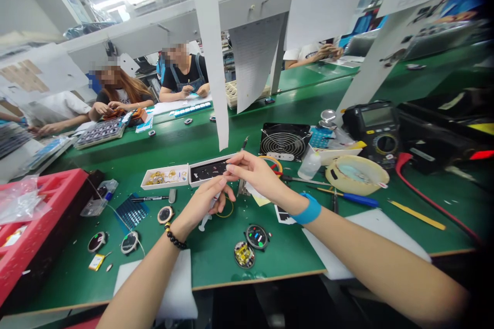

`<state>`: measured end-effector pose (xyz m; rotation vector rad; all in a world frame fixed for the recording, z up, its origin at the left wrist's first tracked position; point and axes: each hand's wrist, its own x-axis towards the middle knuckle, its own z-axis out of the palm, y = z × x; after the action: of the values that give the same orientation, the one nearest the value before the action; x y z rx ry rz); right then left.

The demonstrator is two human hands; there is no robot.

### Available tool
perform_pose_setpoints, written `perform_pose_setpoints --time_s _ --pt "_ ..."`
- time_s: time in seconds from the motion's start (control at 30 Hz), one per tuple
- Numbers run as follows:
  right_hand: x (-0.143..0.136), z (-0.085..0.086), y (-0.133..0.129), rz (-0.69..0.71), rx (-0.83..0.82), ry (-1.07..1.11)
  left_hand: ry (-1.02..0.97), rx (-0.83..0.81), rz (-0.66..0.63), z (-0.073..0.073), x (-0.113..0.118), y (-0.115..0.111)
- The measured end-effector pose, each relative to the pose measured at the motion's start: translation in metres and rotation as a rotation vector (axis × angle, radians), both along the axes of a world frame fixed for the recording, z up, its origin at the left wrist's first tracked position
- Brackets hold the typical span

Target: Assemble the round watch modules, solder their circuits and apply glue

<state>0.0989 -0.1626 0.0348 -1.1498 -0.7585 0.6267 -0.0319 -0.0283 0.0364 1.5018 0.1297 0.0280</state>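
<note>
Above the middle of the green bench, my left hand (204, 204) has its fingers curled round a small pale thing that is mostly hidden. My right hand (252, 172) meets it at the fingertips, pinched on something too small to make out. Just behind them lies a white box with a black inside (208, 170), beside a white tray of small yellow parts (165, 177). Nearer the front edge, an opened round watch body (244, 254) shows yellow parts inside, touching a dark watch face with a lit display (257, 237).
Left: a red foam tray (65, 180), several watch pieces, a marker (150, 198). Right: a fan (285, 141), bottle (310, 165), round yellowish bowl (357, 177), blue-handled screwdriver (358, 200), multimeter (380, 128) and red cable (432, 200). People sit across the bench.
</note>
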Motion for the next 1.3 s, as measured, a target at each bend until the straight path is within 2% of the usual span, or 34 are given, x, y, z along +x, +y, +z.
perform_pose_setpoints --time_s 0.23,0.47,0.77,1.0,1.17,1.3 --pt "-0.002 0.0 0.0 -0.018 0.006 -0.031 0.017 0.005 0.021 0.004 0.0 -0.003" --pt "-0.004 -0.003 0.002 -0.017 -0.106 -0.083 0.052 0.046 0.013 0.011 -0.001 -0.004" --pt "0.011 -0.014 0.009 -0.012 -0.188 -0.115 0.057 0.03 -0.03 0.003 0.002 0.006" --pt "0.009 -0.006 0.009 -0.091 -0.206 -0.189 0.089 0.049 -0.07 0.0 0.001 0.01" --pt "0.017 0.0 0.003 -0.178 -0.138 -0.011 0.061 0.066 -0.048 0.008 -0.004 0.01" --pt "0.027 0.001 -0.001 -0.252 -0.099 0.094 0.041 0.025 0.098 0.01 -0.003 0.013"
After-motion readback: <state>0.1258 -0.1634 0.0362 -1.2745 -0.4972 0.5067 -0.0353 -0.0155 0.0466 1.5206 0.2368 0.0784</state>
